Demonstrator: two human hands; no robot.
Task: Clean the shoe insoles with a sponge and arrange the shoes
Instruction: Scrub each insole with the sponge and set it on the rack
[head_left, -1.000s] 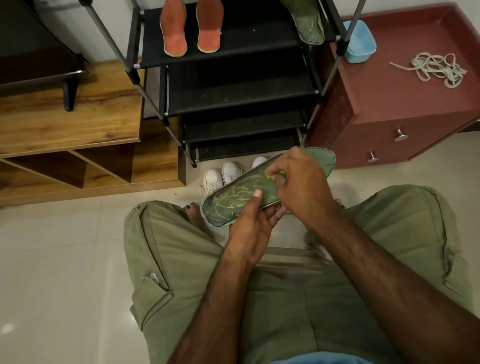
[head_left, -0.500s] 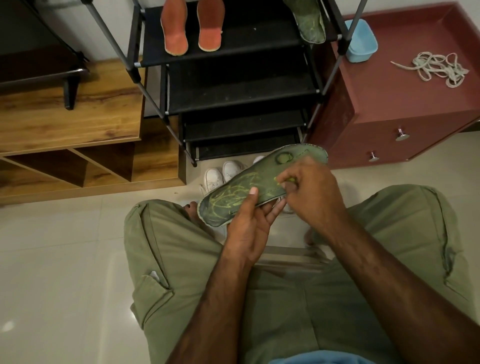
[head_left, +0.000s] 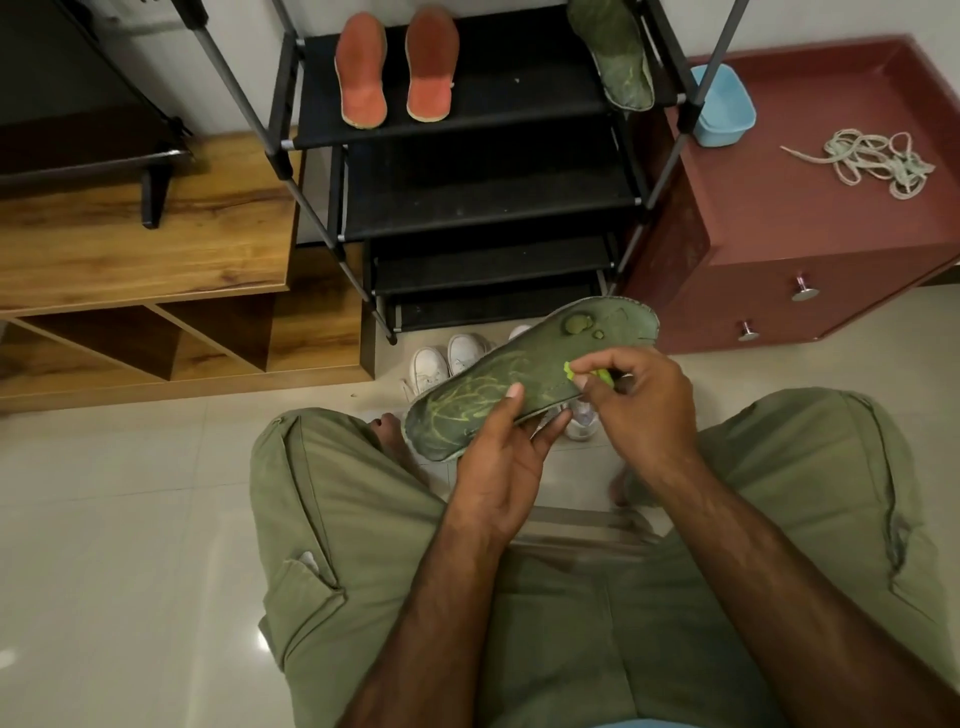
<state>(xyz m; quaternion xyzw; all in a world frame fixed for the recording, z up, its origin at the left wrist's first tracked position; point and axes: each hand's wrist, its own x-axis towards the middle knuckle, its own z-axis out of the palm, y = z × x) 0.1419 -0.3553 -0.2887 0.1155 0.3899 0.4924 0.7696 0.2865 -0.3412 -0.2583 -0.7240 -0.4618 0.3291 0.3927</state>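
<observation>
My left hand (head_left: 501, 457) grips a dark green insole (head_left: 524, 369) from below, thumb on its top face, holding it over my knees. My right hand (head_left: 641, 402) pinches a small bright green sponge (head_left: 570, 370) against the insole's near edge, close to the middle. Wet spots show near the insole's far end. A second green insole (head_left: 615, 57) leans on the top shelf of the black shoe rack (head_left: 467, 124), right side. Two orange insoles (head_left: 395, 67) lie side by side on the same shelf. White shoes (head_left: 441, 358) stand on the floor under the insole, partly hidden.
A maroon cabinet (head_left: 810, 218) at the right carries a light blue tub (head_left: 722, 106) and a coil of pale rope (head_left: 878, 161). A wooden unit (head_left: 145, 260) stands left of the rack. My knees in green trousers fill the foreground over a pale tiled floor (head_left: 104, 519).
My right hand with the sponge has slid from the middle of the insole toward its near edge, uncovering the far end. The insole has tipped a little; my left hand keeps its grip.
</observation>
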